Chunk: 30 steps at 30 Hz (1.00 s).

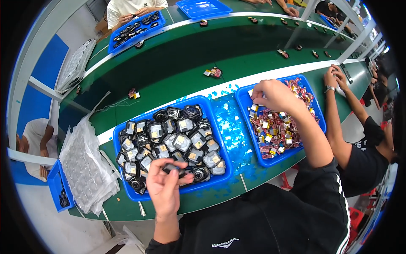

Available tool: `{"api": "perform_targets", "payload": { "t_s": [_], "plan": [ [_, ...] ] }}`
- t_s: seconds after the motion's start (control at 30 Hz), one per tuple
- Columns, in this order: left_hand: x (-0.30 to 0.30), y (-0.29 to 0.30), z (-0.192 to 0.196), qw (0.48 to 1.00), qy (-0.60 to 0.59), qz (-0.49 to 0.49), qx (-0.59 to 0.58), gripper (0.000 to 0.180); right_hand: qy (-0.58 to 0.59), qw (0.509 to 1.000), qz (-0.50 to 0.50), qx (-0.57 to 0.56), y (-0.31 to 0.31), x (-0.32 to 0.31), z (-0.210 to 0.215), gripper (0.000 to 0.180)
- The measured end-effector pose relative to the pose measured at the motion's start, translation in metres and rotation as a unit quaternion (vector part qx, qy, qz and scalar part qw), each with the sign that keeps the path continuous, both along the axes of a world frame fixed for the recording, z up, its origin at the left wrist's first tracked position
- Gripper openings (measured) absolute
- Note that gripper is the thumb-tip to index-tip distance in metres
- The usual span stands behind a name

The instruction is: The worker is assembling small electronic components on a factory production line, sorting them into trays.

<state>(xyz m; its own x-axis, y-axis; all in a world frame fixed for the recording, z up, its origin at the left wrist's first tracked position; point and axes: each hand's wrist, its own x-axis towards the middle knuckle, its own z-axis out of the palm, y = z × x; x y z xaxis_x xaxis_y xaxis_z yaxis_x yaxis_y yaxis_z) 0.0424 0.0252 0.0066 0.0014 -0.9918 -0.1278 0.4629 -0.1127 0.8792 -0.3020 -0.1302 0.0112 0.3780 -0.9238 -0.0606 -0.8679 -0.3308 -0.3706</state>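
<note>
While the left hand (164, 186) pinches a small black camera module (174, 169) between thumb and fingers at the 6 o'clock edge of the blue tray (127, 190), the right hand (274, 95) reaches into a second blue tray (243, 95) at 2 o'clock. Its fingers are curled together over small yellow and red battery parts (277, 131); I cannot tell if they grip one. Blue film scraps (228, 127) lie between the trays on the green belt (177, 72). Clear plastic bags (86, 169) lie at 9 o'clock.
</note>
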Motion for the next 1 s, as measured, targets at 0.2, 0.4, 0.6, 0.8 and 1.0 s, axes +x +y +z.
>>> {"api": "perform_targets", "payload": {
  "t_s": [0.2,0.4,0.6,0.8,1.0],
  "plan": [
    [-0.036,-0.012,0.001,0.999,-0.025,-0.045,-0.002,0.044,0.022,0.999,0.03,-0.001,0.013,0.005,-0.016,0.02],
    [-0.039,-0.014,-0.003,0.988,-0.115,-0.088,-0.043,0.041,-0.248,0.967,-0.048,0.017,0.028,0.002,-0.002,0.018],
    [-0.07,-0.038,0.015,0.914,-0.348,-0.106,-0.179,0.032,-0.444,0.886,-0.135,0.013,0.09,0.032,0.029,0.014],
    [-0.081,-0.043,0.02,0.9,-0.354,-0.153,-0.202,0.015,-0.574,0.804,-0.081,0.132,0.114,0.067,0.028,0.01],
    [-0.064,-0.031,0.007,0.865,-0.413,-0.083,-0.273,0.015,-0.536,0.81,-0.051,0.232,0.111,0.071,0.024,0.006]
  ]
}}
